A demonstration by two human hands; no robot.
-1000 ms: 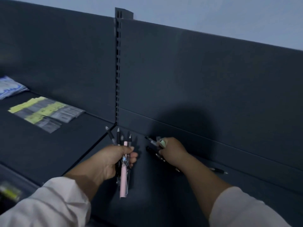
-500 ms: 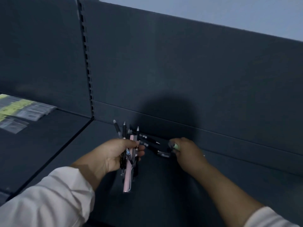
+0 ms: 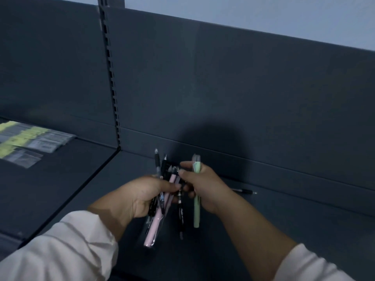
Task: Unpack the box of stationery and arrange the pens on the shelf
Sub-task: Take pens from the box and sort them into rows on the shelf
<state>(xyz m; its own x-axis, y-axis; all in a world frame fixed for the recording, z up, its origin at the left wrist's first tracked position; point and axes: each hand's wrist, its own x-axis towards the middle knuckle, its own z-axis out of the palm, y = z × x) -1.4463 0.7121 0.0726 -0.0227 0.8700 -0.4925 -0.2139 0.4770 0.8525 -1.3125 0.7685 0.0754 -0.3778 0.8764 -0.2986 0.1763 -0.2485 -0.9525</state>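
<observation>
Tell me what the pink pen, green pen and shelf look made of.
Pink pen: likely plastic, with a smooth pastel barrel and a faint sheen.
Green pen: likely matte plastic, with even pastel colour and no glare.
Shelf: probably painted metal, a flat dark matte sheet beside a slotted upright.

The dark grey shelf [image 3: 60, 189] runs in two sections that meet at a seam below a slotted upright [image 3: 110, 78], with a matching back panel [image 3: 223, 88] rising along its rear edge. At the left edge of the left section lie flat clear packets [image 3: 26, 142] with yellow-green and grey labels, overlapping. On the right section a single dark pen [image 3: 244, 191] lies close to the rear edge, roughly parallel to it.
</observation>
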